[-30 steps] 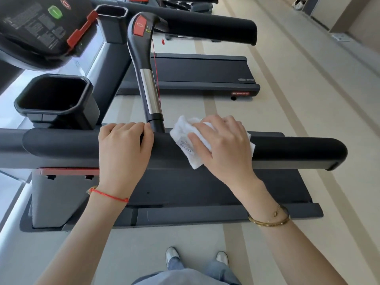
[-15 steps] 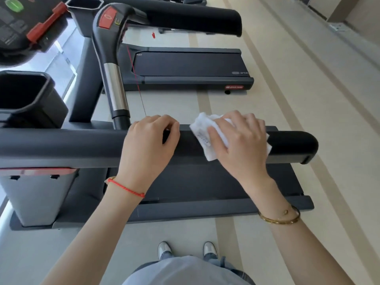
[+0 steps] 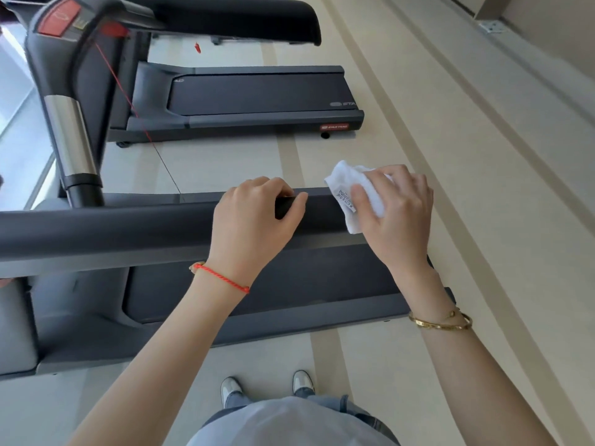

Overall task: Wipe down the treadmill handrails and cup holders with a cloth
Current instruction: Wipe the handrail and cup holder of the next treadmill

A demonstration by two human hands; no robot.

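Note:
A black padded handrail (image 3: 112, 230) runs across the middle of the view. My left hand (image 3: 254, 223) grips it, fingers curled over the top. My right hand (image 3: 396, 214) holds a white cloth (image 3: 347, 185) with a small label, wrapped over the rail's right end, which the hand and cloth hide. The treadmill's grey deck and belt (image 3: 289, 284) lie below the rail. No cup holder is in view.
A curved black upright handle (image 3: 69, 130) with a chrome section and a red button rises at the left; a red cord hangs from it. A second treadmill (image 3: 257, 94) stands beyond on the beige floor. My feet (image 3: 267, 386) stand just behind the deck.
Both hands have slid to the right along the handrail, and the cloth has reached its right end. The view has shifted right, so the cup holders and console have left the frame.

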